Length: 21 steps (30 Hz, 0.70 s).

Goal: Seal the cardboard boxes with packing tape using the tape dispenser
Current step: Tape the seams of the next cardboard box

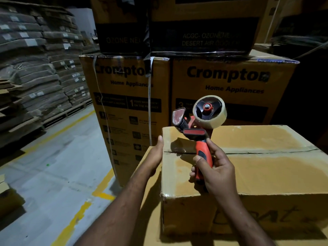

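Right hand (pixel 215 170) grips tape dispenser (pixel 198 128); left hand (pixel 155 153) touches cardboard box (pixel 266 174).

The scene is dim. Light falls strongest on the plain brown cardboard box (pixel 266 167) and the grey concrete floor (pixel 58 157). The orange-and-black tape dispenser (pixel 197 133) throws a hard shadow leftward onto the box top. Corners sink into black; print on the black-banded cartons (pixel 204 32) is smeared; edges bow.
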Motion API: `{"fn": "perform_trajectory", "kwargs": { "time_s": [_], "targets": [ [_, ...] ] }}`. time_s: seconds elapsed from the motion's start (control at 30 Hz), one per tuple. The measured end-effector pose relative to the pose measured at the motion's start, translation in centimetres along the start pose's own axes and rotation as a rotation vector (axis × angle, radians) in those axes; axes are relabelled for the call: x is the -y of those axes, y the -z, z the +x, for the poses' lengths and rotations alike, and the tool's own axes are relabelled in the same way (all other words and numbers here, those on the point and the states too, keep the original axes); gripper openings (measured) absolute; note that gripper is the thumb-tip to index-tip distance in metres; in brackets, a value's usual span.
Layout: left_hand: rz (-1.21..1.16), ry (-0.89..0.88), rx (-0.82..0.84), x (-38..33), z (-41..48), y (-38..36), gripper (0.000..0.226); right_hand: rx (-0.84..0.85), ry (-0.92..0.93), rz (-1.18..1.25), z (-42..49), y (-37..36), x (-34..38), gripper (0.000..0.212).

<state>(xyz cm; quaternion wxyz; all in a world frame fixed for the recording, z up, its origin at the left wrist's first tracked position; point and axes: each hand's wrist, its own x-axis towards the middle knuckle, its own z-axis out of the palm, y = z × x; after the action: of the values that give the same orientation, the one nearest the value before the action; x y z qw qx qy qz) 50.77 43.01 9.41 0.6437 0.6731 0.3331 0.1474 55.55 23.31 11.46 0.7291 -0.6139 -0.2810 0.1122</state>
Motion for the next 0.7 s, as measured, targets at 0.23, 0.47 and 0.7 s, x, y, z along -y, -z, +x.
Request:
{"fn": "perform_trajectory", "kwargs": {
  "time_s": [0.23,0.47,0.7],
  "targets": [
    [-0.293,-0.114,-0.206,5.2,-6.9,0.2,0.088,-0.004,0.012,-0.008,0.0,0.0,-0.1,0.06],
    [-0.011,-0.333,-0.097,4.9,-9.8,-3.3,0.082,0.01,-0.002,-0.015,-0.5,-0.5,0.3,0.061],
    [-0.024,-0.313,-0.127,5.6,-9.3,-2.1,0.074,0.018,-0.02,-0.037,-1.1,-0.9,0.9,0.06]
  ]
}}
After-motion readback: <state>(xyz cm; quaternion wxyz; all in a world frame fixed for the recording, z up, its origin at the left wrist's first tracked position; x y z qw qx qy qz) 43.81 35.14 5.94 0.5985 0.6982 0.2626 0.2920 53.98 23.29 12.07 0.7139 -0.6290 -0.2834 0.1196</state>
